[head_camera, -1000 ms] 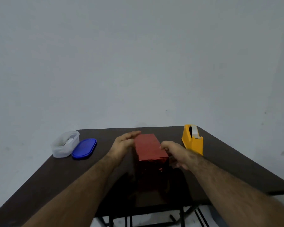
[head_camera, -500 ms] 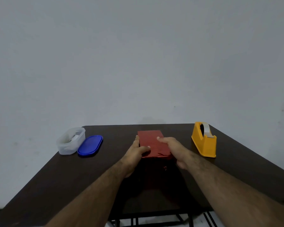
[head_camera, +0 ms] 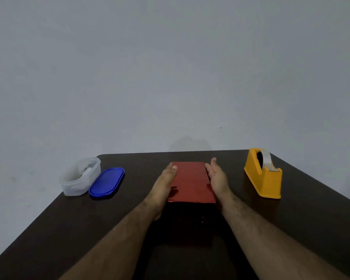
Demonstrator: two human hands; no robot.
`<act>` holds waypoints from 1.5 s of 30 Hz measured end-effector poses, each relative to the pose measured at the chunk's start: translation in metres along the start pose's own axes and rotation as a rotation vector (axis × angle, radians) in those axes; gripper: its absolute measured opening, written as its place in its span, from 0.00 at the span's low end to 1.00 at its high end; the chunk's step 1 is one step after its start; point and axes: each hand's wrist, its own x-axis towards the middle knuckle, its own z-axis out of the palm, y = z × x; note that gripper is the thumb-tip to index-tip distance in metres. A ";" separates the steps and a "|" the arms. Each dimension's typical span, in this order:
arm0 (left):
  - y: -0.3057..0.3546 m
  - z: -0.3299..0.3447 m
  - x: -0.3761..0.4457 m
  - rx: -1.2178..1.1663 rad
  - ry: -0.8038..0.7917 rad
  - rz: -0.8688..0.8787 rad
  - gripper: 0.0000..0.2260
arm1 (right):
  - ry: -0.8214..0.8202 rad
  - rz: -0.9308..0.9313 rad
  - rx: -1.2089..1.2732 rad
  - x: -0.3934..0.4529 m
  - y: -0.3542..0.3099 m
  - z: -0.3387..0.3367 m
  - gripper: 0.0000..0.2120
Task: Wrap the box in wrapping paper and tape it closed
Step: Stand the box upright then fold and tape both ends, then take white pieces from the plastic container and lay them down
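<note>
Box between two flat hands, mid-table.
Red-wrapped box (head_camera: 191,181) lies on the dark table (head_camera: 311,219); left hand (head_camera: 166,181) presses its left side, fingers straight, thumb on top, and right hand (head_camera: 216,175) flanks the right side, palm inward, fingers extended. Yellow tape dispenser (head_camera: 264,174) stands well right.

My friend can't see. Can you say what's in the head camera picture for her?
A red wrapped box stands on a dark table between a left hand and a right hand, fingers straight. A yellow tape dispenser sits right; a clear tub and blue lid left.
</note>
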 end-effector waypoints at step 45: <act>0.013 -0.244 -0.039 0.527 0.951 0.062 0.48 | -0.351 -0.573 -1.300 0.002 0.004 0.282 0.13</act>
